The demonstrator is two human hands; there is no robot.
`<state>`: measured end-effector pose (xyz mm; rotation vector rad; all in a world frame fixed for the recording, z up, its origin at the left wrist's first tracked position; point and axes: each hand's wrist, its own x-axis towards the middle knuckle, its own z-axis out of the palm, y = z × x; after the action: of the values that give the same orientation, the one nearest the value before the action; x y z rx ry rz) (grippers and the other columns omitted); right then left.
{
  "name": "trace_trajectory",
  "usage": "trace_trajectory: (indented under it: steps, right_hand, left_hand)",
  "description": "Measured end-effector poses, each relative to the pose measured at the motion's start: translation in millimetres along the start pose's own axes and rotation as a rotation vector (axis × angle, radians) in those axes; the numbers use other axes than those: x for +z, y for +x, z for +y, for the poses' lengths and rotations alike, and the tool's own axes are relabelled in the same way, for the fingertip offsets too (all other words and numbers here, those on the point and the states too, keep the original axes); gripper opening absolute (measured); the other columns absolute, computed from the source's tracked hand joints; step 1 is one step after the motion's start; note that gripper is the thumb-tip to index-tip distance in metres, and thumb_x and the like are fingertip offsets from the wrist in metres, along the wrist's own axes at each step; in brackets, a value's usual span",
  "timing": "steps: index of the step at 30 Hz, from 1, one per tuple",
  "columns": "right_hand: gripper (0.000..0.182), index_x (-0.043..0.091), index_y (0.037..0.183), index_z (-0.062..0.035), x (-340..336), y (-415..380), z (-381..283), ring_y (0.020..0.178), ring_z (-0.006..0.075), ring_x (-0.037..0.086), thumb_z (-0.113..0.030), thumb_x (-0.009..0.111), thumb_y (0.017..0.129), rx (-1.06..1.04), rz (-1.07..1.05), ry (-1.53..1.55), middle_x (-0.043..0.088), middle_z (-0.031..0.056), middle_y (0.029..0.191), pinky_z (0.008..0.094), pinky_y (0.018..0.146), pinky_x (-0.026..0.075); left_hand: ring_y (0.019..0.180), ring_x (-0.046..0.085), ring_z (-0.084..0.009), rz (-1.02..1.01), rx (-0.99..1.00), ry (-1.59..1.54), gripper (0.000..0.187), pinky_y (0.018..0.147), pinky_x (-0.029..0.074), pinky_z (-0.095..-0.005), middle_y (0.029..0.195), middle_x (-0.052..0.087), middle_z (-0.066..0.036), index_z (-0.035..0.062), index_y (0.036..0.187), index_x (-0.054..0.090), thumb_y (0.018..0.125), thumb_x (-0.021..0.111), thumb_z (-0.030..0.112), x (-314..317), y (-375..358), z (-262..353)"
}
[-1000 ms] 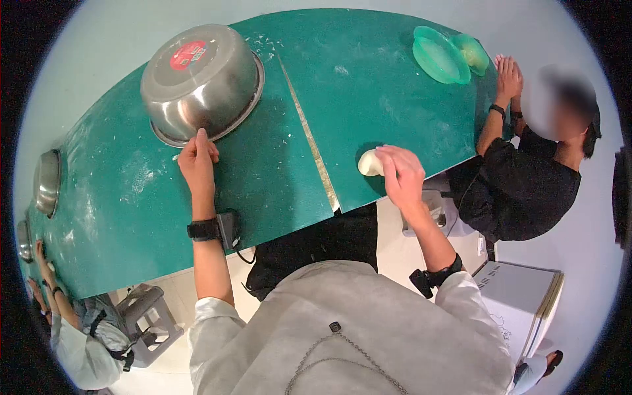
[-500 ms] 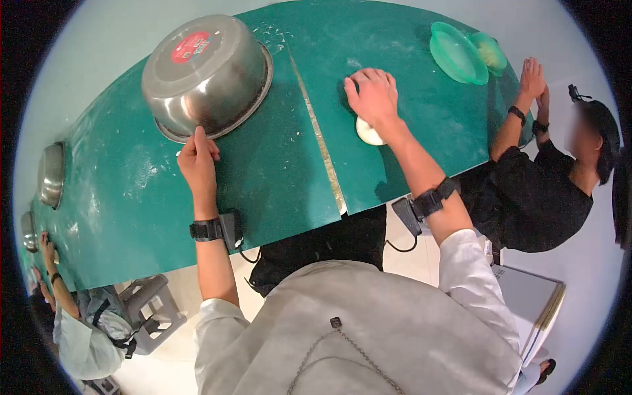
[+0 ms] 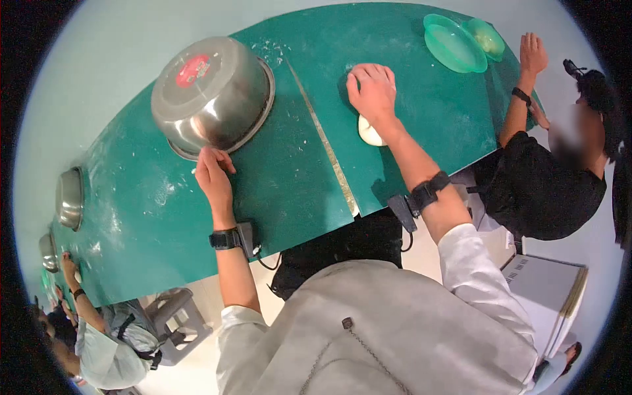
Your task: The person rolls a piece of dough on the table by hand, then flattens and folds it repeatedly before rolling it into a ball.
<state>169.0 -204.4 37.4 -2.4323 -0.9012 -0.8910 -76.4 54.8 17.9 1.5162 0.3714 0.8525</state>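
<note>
My right hand [image 3: 372, 93] lies on a piece of white dough [image 3: 371, 132] on the green table, its fingers curled down. The heel of the hand and the wrist cover much of the dough; a smooth, rounded part shows at the near left. My left hand [image 3: 214, 172] rests at the near rim of a large upturned steel bowl [image 3: 217, 99] with a red label on its base. Its fingers are bent in loosely, with the fingertips right at the rim. A small white bit shows beside that hand.
A green plastic bowl [image 3: 454, 46] stands at the far right, beside a second green container [image 3: 486, 39] with something pale in it. Flour marks the green tabletop [image 3: 158, 230], which has a long seam. Smaller steel bowls [image 3: 70, 199] stand at left. People work at both ends.
The whole view has shifted, so the left-side things sit lower and further right. My hands keep their places at bowl and dough. The person at right has moved their hands apart.
</note>
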Motion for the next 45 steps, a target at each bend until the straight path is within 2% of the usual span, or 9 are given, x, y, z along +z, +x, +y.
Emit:
trace_trajectory:
  steps: [6, 9, 13, 22, 25, 28, 32, 38, 45]
  right_hand:
    - [0.028, 0.071, 0.104, -0.0092, -42, -33, -13, 0.12, 0.0331, 0.055, -0.029, 0.056, 0.092, -0.031, 0.076, 0.152, 0.064, 0.0126, 0.121, 0.0473, 0.104, 0.038]
    - [0.04, 0.066, 0.12, -0.0091, -63, -58, -28, 0.133, 0.0376, 0.045, -0.037, 0.054, 0.095, -0.021, -0.172, -0.006, 0.053, 0.018, 0.139, 0.0489, 0.111, 0.033]
    - [0.043, 0.063, 0.124, -0.0056, -94, -91, -38, 0.133, 0.0367, 0.045, -0.037, 0.055, 0.095, -0.024, -0.387, 0.07, 0.053, 0.0188, 0.14, 0.0498, 0.112, 0.033]
    - [0.031, 0.065, 0.113, -0.0055, -140, -117, -46, 0.119, 0.034, 0.054, -0.027, 0.057, 0.091, 0.239, -0.403, 0.281, 0.061, 0.0147, 0.125, 0.0471, 0.1, 0.039]
    - [0.024, 0.067, 0.104, -0.008, -103, -105, -41, 0.111, 0.0335, 0.057, -0.023, 0.056, 0.088, 0.072, -0.119, 0.136, 0.063, 0.0105, 0.116, 0.0462, 0.098, 0.039]
    - [0.023, 0.067, 0.102, -0.0077, -81, -85, -31, 0.111, 0.0333, 0.057, -0.021, 0.056, 0.087, 0.08, -0.091, 0.159, 0.063, 0.0104, 0.116, 0.0465, 0.099, 0.038]
    - [0.015, 0.068, 0.084, -0.007, -51, -51, -4, 0.083, 0.0305, 0.064, -0.016, 0.056, 0.086, -0.042, 0.098, 0.264, 0.069, 0.0093, 0.089, 0.042, 0.08, 0.048]
    - [0.012, 0.067, 0.076, -0.0095, -17, -14, 7, 0.064, 0.0297, 0.063, -0.014, 0.06, 0.085, -0.078, 0.121, 0.116, 0.067, 0.0071, 0.073, 0.041, 0.062, 0.05]
    - [0.015, 0.066, 0.075, -0.0086, -61, -56, -7, 0.068, 0.0265, 0.066, -0.017, 0.06, 0.086, -0.303, 0.059, 0.345, 0.068, 0.0069, 0.074, 0.0406, 0.065, 0.053]
  left_hand:
    - [0.054, 0.047, -0.0125, 0.054, 0.101, -0.07, 0.042, 0.05, 0.04, -0.0255, 0.065, 0.053, -0.006, 0.0045, 0.075, 0.048, 0.108, 0.038, 0.029, -8, -1, -13]
    - [0.054, 0.048, -0.0131, 0.063, 0.09, 0.009, 0.043, 0.05, 0.04, -0.0262, 0.064, 0.052, -0.005, 0.0043, 0.075, 0.048, 0.108, 0.037, 0.03, -14, -10, -9]
    - [0.055, 0.05, -0.0135, 0.123, 0.053, -0.003, 0.047, 0.05, 0.041, -0.0267, 0.064, 0.053, -0.006, 0.0041, 0.073, 0.049, 0.108, 0.036, 0.033, -9, -12, 3]
    - [0.055, 0.05, -0.0137, 0.175, -0.059, -0.083, 0.046, 0.051, 0.04, -0.0267, 0.065, 0.054, -0.006, 0.0034, 0.074, 0.053, 0.107, 0.04, 0.033, -8, -13, 4]
    - [0.055, 0.05, -0.0139, 0.157, -0.062, -0.062, 0.047, 0.052, 0.04, -0.027, 0.065, 0.054, -0.006, 0.0031, 0.074, 0.053, 0.107, 0.04, 0.033, -6, -14, 7]
    - [0.055, 0.049, -0.0141, 0.176, -0.097, -0.048, 0.046, 0.052, 0.04, -0.027, 0.064, 0.053, -0.006, 0.0026, 0.073, 0.052, 0.107, 0.039, 0.032, 0, -12, 12]
    - [0.055, 0.049, -0.0139, 0.131, -0.062, -0.074, 0.046, 0.051, 0.039, -0.0271, 0.065, 0.052, -0.007, 0.002, 0.073, 0.051, 0.108, 0.037, 0.029, 8, -9, 13]
    - [0.054, 0.048, -0.0138, 0.123, 0.031, -0.098, 0.045, 0.051, 0.039, -0.0267, 0.064, 0.05, -0.006, 0.002, 0.073, 0.05, 0.108, 0.038, 0.028, 4, -14, 13]
    - [0.053, 0.047, -0.0124, 0.214, -0.022, -0.061, 0.05, 0.051, 0.037, -0.0266, 0.06, 0.052, -0.005, 0.0034, 0.064, 0.05, 0.106, 0.041, 0.028, -4, -18, 8]
